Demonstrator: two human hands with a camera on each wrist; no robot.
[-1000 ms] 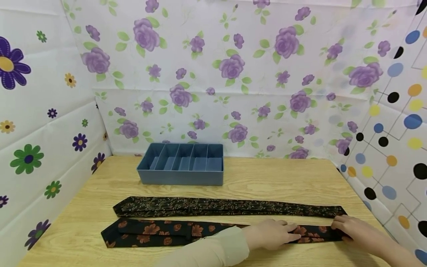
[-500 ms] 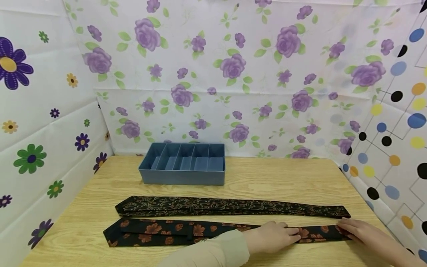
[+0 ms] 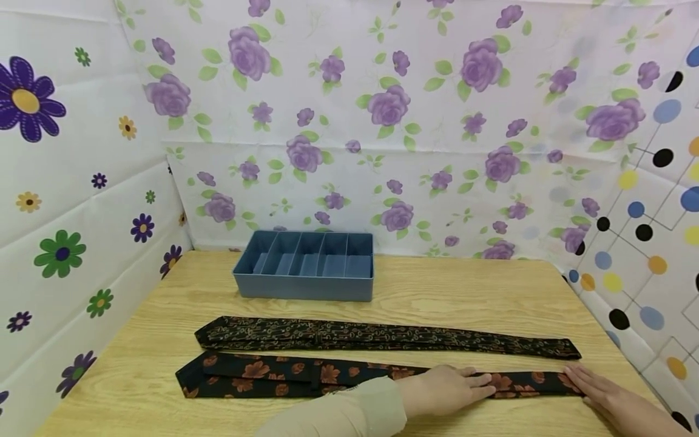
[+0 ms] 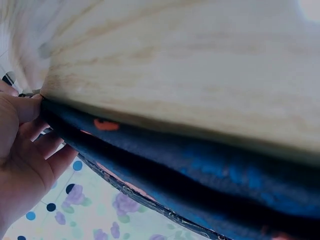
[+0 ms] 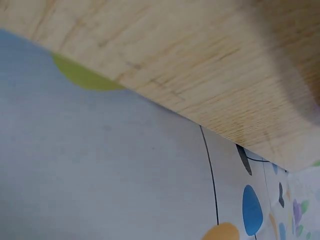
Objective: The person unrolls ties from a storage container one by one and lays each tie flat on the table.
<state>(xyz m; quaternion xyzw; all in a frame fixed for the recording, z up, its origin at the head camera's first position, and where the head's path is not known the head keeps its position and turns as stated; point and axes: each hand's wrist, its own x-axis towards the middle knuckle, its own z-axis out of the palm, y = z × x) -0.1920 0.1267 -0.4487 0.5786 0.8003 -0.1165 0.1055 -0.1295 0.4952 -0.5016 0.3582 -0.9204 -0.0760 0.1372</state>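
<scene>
A dark necktie with orange-brown flowers [image 3: 256, 370] lies lengthwise across the wooden table, its wide end at the left. My left hand [image 3: 445, 388] rests on its narrower part with fingers extended; the left wrist view shows this hand [image 4: 25, 155] at the necktie's edge. At the narrow end, my right hand [image 3: 617, 397] lies with straight fingers touching the fabric and covering the tip. Behind it lies a second dark necktie with a small gold pattern [image 3: 382, 335], roughly parallel and untouched. No hand is clear in the right wrist view, only tabletop and wall covering.
A blue-grey box with several compartments [image 3: 306, 288] stands behind the neckties, left of centre. Patterned sheets hang at the back [image 3: 349, 182] and on both sides of the wooden table [image 3: 464, 291]. The right wrist view shows the table's edge [image 5: 150, 75] against the dotted sheet.
My right hand's fingers, bent at the necktie's end earlier, now lie straighter on it, slightly farther right. The left hand keeps its place on the fabric. The head view has shifted a little.
</scene>
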